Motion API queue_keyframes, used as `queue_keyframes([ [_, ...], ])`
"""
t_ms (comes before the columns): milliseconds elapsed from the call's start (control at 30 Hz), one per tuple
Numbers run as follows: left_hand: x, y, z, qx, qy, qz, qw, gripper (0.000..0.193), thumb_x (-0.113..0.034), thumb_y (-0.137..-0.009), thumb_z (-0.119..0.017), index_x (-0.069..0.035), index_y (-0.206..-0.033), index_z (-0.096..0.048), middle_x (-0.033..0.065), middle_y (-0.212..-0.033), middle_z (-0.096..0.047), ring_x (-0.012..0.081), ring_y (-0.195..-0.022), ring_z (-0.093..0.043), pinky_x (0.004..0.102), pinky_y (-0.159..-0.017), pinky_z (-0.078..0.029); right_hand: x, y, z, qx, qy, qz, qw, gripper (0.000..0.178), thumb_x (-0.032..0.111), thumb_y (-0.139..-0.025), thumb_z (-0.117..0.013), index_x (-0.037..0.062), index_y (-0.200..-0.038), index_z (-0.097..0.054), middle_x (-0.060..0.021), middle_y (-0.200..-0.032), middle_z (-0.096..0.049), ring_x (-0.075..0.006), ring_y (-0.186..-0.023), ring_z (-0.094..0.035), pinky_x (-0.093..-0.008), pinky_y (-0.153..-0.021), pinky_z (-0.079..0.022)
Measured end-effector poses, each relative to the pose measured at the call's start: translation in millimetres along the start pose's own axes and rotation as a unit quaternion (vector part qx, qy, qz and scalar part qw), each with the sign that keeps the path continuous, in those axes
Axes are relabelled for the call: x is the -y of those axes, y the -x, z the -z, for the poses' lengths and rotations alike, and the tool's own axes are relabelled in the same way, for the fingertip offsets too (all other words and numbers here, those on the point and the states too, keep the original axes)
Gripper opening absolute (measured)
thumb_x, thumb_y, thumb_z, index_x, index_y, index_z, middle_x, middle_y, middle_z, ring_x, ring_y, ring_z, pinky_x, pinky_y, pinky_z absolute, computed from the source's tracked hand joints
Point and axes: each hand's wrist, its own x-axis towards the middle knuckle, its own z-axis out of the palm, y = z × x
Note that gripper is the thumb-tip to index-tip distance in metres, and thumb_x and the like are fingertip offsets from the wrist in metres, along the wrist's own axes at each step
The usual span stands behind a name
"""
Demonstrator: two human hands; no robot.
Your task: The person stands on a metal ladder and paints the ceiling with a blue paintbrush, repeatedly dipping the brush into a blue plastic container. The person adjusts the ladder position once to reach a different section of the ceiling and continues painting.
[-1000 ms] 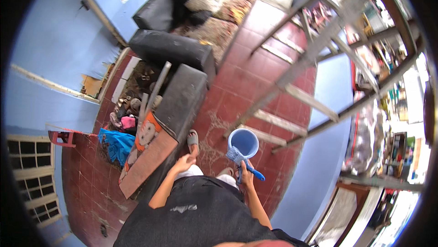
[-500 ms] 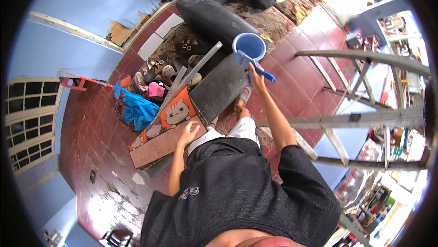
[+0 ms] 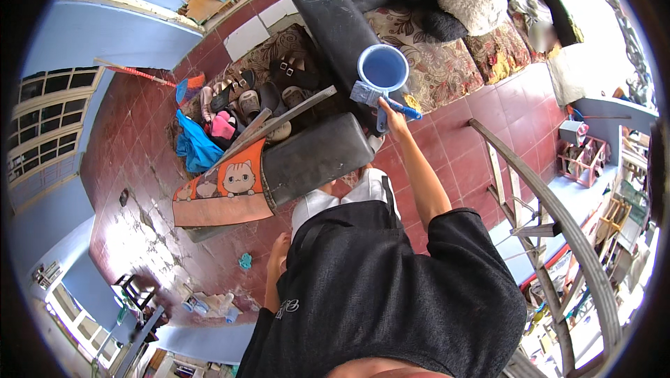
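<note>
My right hand (image 3: 396, 121) reaches forward with its fingers closed round a paintbrush (image 3: 403, 109). The brush's wide bristle end (image 3: 367, 94), coated blue-grey, points left. Right beside those fingers is a round blue pail (image 3: 383, 68), held by the same hand, with a blue part like a handle below the brush; its inside looks blue. My left hand (image 3: 280, 251) hangs low by my left hip, its fingers partly hidden and apart from any object. Nearest to it is an orange mat with cartoon cats (image 3: 239, 178), draped over a black padded armrest (image 3: 321, 157).
Shoes (image 3: 249, 104) and a blue cloth (image 3: 198, 142) lie in front between the armrests, with wooden strips (image 3: 300, 109) across them. A black sofa section (image 3: 335, 36) stands ahead, bearing a plush toy (image 3: 474, 4). A wooden ladder (image 3: 551, 175) leans at right.
My left hand has left the cat mat and dropped back to my hip. The view has turned, and the right hand still holds the brush and pail.
</note>
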Motion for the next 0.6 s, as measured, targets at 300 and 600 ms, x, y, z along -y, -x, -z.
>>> queue_keyframes([
  [300, -88.8, -72.5, -20.9, -0.026, 0.002, -0.035, 0.999, 0.028, -0.024, -0.095, -0.059, -0.004, -0.115, -0.062, 0.0168, -0.093, -0.070, 0.0274, -0.087, -0.068, 0.0379, -0.079, -0.052, 33.1, 19.6, 14.4, 0.038, -0.008, 0.047, 0.998, 0.070, 0.037, -0.091, -0.069, -0.0040, -0.142, -0.044, -0.0157, -0.131, -0.059, -0.0226, -0.120, -0.056, -0.0352, -0.106, -0.040],
  [600, -310.3, -144.4, -14.9, -0.049, -0.058, -0.215, 0.974, 0.031, -0.027, -0.095, -0.063, -0.003, -0.115, -0.062, 0.0135, -0.085, -0.070, 0.0230, -0.077, -0.068, 0.0353, -0.070, -0.053, 41.0, 34.4, 83.1, -0.100, -0.256, 0.086, 0.958, 0.039, 0.020, -0.094, -0.068, -0.0060, -0.123, -0.060, -0.0096, -0.115, -0.065, -0.0197, -0.107, -0.062, -0.0376, -0.096, -0.050],
])
